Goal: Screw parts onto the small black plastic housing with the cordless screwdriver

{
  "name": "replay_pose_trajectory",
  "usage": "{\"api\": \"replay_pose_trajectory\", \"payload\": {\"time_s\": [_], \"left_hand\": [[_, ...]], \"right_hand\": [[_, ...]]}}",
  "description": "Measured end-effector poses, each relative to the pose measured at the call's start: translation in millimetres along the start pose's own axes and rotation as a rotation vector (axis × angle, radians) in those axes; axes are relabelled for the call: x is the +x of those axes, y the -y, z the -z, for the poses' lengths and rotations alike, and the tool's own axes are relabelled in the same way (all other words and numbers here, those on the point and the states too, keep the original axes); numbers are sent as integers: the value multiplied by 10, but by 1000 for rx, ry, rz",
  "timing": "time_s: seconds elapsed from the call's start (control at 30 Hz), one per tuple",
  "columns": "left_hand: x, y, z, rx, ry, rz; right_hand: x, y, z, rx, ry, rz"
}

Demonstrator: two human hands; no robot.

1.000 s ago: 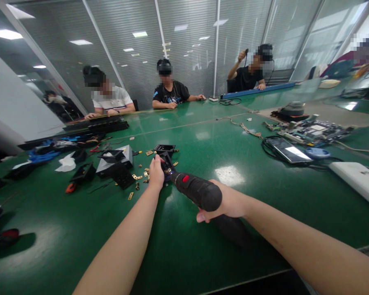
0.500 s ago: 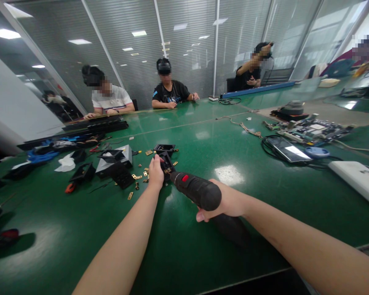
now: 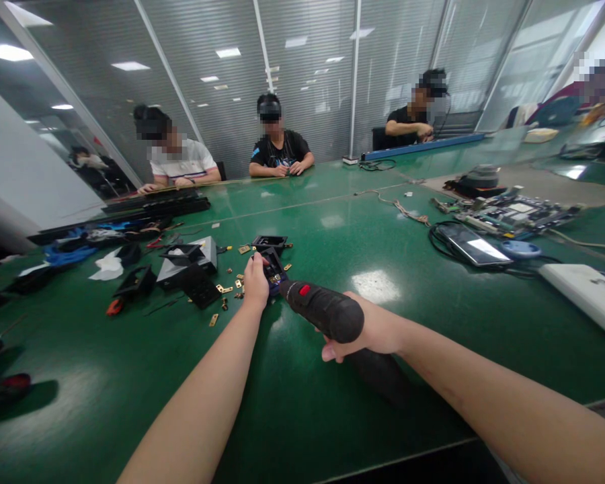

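Green tabletop (image 3: 131, 376): your left hand (image 3: 257, 281) pinches a black part (image 3: 272, 266); your right hand's (image 3: 376, 331) fingers wrap the electric screwdriver (image 3: 323, 311).

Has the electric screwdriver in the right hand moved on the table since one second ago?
No. The electric screwdriver points at the same black part as before, beside the same brass pieces; the right hand holds it.

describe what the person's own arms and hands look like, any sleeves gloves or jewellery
Both forearms are bare as far as the picture shows: no sleeve edge comes into view on either. The left hand and the right hand wear no gloves. No watch, strap or bracelet shows at either wrist, and no ring can be made out on the fingers that are visible. No cables or markings on the arms.
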State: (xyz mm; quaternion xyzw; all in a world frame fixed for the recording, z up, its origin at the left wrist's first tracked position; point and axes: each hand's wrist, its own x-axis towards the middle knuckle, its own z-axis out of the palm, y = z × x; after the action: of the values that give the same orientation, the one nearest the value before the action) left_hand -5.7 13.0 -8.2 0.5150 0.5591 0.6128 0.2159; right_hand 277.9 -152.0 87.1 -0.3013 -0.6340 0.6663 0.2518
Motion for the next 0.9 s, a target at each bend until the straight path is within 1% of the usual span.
{"api": "replay_pose_trajectory", "payload": {"time_s": [0.4,0.67,0.9], "left_hand": [[-8,-21,5,-9,2,-8],[16,47,8,-28,10,-20],[-41,-96,-13,-24,1,-7]], "right_hand": [[10,-64,14,43,-4,6],[27,-76,24,46,4,8],[18,-85,18,29,9,17]]}}
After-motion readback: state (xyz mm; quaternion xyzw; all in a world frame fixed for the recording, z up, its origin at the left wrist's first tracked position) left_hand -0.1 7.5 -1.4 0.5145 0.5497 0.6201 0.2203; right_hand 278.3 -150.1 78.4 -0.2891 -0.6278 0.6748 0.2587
